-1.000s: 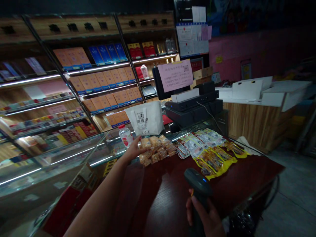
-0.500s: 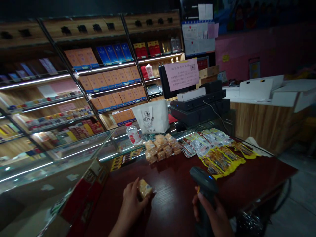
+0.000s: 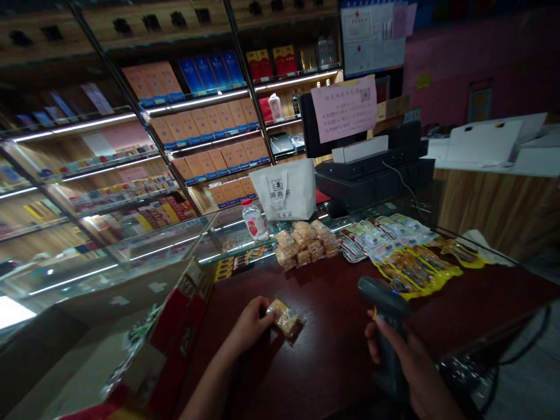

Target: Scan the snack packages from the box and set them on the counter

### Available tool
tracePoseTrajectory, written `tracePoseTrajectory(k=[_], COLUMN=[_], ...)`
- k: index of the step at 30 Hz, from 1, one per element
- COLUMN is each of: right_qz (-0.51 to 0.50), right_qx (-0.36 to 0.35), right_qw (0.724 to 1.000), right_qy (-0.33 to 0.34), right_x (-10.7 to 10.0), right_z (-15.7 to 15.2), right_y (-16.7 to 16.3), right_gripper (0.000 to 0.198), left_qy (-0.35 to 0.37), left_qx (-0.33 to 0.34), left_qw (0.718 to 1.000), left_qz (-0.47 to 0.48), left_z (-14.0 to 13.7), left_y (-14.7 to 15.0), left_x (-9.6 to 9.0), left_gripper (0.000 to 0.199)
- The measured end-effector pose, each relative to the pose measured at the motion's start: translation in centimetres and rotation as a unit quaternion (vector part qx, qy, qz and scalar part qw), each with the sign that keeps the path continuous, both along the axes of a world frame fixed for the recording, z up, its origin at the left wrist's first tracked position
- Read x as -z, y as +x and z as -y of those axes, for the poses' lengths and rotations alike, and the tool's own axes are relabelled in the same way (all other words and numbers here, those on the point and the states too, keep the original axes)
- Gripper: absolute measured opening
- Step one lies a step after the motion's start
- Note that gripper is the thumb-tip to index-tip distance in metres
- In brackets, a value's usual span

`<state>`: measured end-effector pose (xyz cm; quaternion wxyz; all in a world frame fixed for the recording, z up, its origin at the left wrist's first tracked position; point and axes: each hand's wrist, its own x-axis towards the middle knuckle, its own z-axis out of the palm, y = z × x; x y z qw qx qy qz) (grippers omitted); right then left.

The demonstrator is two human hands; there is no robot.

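My left hand (image 3: 252, 324) pinches one end of a small snack in a clear wrapper (image 3: 285, 318), just over the dark red tabletop (image 3: 315, 367). A barcode scanner (image 3: 387, 309) is gripped in my right hand (image 3: 405, 356), its head tilted up to the left with a small blue light showing. Beyond my hands sits a pile of similar wrapped snacks (image 3: 306, 242). To the right of the pile, several yellow-edged food packets (image 3: 415, 265) lie in a row.
An open cardboard box (image 3: 170, 326) stands at the left. At the back are a white bag (image 3: 286, 192), a bottle with a red cap (image 3: 254, 220) and a monitor bearing a pink notice (image 3: 343, 111). Stocked shelves (image 3: 205, 125) line the wall behind a glass counter (image 3: 175, 248).
My left hand has turned the wrapped snack, which now shows more of itself beyond the fingertips. The scanner stays in my right hand. The view has shifted down and left.
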<state>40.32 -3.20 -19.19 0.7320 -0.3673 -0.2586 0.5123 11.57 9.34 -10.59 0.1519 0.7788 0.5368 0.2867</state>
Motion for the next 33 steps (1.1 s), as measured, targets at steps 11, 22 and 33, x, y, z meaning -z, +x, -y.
tracePoseTrajectory(k=[11,22,33], right_qz=[0.085,0.261,0.318], right_qx=[-0.025,-0.091,-0.041], right_qw=[0.996,0.961,0.946], right_qy=[-0.027,0.018,0.042], right_x=[-1.6,-1.2,-2.9], right_z=[-0.7,-0.7,1.7], right_y=[-2.7,-5.5,-5.5], right_gripper=[0.061,0.053,0.037], left_qy=[-0.121,-0.189,-0.124], left_qx=[0.002,0.004,-0.006], left_qw=[0.940,0.847,0.868], left_qz=[0.318,0.498,0.480], left_z=[0.1,0.2,0.0], left_y=[0.2,0.1,0.2], left_x=[2.0,1.0,1.3], left_gripper=[0.062,0.049,0.061])
